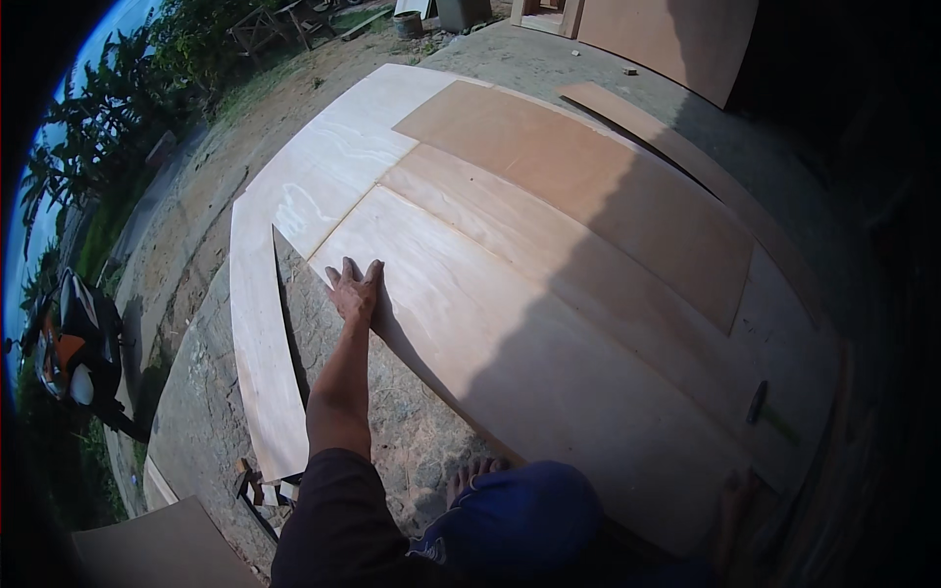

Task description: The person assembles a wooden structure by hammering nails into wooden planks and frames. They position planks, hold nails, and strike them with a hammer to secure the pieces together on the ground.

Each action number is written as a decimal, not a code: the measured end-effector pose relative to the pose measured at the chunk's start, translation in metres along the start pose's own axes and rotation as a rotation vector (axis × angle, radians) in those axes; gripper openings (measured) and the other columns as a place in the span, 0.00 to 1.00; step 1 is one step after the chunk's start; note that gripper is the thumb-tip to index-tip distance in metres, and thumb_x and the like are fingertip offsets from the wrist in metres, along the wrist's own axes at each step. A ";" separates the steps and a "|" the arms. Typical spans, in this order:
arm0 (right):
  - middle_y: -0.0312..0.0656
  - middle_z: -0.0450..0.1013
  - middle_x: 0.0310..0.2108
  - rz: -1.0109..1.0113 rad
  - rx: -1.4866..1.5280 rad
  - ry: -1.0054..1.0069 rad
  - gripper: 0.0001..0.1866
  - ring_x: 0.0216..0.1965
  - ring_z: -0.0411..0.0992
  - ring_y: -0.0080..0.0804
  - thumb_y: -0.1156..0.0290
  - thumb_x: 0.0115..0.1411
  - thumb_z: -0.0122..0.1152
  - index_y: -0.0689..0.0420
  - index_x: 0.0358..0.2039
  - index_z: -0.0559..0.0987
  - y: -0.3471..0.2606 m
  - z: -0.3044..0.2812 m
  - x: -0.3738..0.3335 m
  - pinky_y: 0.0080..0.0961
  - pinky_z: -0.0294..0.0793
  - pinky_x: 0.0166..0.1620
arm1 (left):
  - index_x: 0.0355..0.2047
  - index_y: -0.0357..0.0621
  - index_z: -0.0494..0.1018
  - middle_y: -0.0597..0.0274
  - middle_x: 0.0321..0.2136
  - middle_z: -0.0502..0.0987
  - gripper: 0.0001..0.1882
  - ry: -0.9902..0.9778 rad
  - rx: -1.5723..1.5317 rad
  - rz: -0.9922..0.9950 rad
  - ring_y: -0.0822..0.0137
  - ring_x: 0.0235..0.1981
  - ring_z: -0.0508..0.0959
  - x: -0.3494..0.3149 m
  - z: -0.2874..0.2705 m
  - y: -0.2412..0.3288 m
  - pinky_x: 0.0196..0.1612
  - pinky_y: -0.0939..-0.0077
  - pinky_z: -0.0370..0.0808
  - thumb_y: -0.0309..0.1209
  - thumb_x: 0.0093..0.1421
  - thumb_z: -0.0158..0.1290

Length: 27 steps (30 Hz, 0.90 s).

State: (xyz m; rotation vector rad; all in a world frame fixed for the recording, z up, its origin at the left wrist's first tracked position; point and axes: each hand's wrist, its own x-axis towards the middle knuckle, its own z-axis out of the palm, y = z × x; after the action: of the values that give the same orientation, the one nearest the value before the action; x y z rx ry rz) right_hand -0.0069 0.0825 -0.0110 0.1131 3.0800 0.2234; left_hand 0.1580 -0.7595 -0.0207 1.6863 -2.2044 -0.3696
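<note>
My left hand (355,292) lies with fingers spread on the near left corner of a pale plywood sheet (490,323). Deep in shadow at the right, my right hand (737,495) is by the same sheet's near edge; its fingers are too dark to make out. A hammer (757,402) rests on the wood just beyond it. Alongside the pale sheet's far edge runs a narrower plywood strip (441,191), and past that lies a browner plywood panel (569,176). They lie on a larger plywood board (343,132), which has wet-looking whitish streaks at its left.
A narrow plywood length (257,333) extends toward me on the left, over rough concrete (392,421). Beyond the boards lies a long brown strip (637,122). A large panel (676,44) stands at the back. A motorcycle (78,343) is parked far left. My bare foot (475,475) is near the sheet.
</note>
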 end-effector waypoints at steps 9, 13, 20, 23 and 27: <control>0.64 0.72 0.53 0.052 0.139 0.078 0.30 0.58 0.69 0.59 0.52 0.66 0.60 0.67 0.55 0.75 0.040 0.041 0.022 0.46 0.68 0.62 | 0.66 0.44 0.65 0.34 0.69 0.53 0.46 0.027 -0.060 0.000 0.46 0.73 0.49 0.019 0.010 -0.007 0.75 0.55 0.39 0.63 0.56 0.55; 0.65 0.67 0.59 0.081 0.097 -0.095 0.33 0.62 0.64 0.61 0.51 0.66 0.59 0.68 0.58 0.72 0.022 0.053 0.029 0.47 0.61 0.66 | 0.66 0.44 0.65 0.34 0.69 0.53 0.46 0.036 -0.040 -0.001 0.47 0.74 0.47 0.024 -0.003 -0.022 0.75 0.56 0.36 0.63 0.57 0.54; 0.65 0.68 0.57 0.233 0.156 -0.022 0.31 0.61 0.64 0.61 0.49 0.64 0.61 0.67 0.54 0.77 0.044 0.056 0.013 0.49 0.62 0.65 | 0.67 0.43 0.64 0.36 0.69 0.56 0.45 0.012 0.022 0.079 0.47 0.73 0.49 0.030 0.019 0.016 0.74 0.50 0.41 0.62 0.59 0.53; 0.65 0.70 0.55 0.264 0.205 0.009 0.33 0.58 0.67 0.61 0.46 0.63 0.60 0.66 0.53 0.78 -0.021 0.050 0.025 0.46 0.65 0.63 | 0.67 0.44 0.64 0.50 0.68 0.62 0.44 0.004 0.125 0.037 0.49 0.73 0.51 0.031 0.003 -0.018 0.73 0.46 0.42 0.63 0.62 0.49; 0.62 0.75 0.47 0.110 0.274 0.177 0.28 0.51 0.73 0.60 0.54 0.58 0.65 0.69 0.46 0.80 -0.036 0.028 0.029 0.46 0.73 0.56 | 0.69 0.49 0.62 0.61 0.69 0.62 0.46 -0.025 0.234 0.061 0.51 0.73 0.51 0.042 0.019 -0.043 0.71 0.40 0.44 0.69 0.62 0.43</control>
State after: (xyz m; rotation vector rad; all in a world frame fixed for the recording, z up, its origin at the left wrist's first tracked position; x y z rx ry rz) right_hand -0.0363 0.0531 -0.0453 0.2891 3.2652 -0.1983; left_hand 0.1775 -0.8116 -0.0502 1.7316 -2.3900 -0.1202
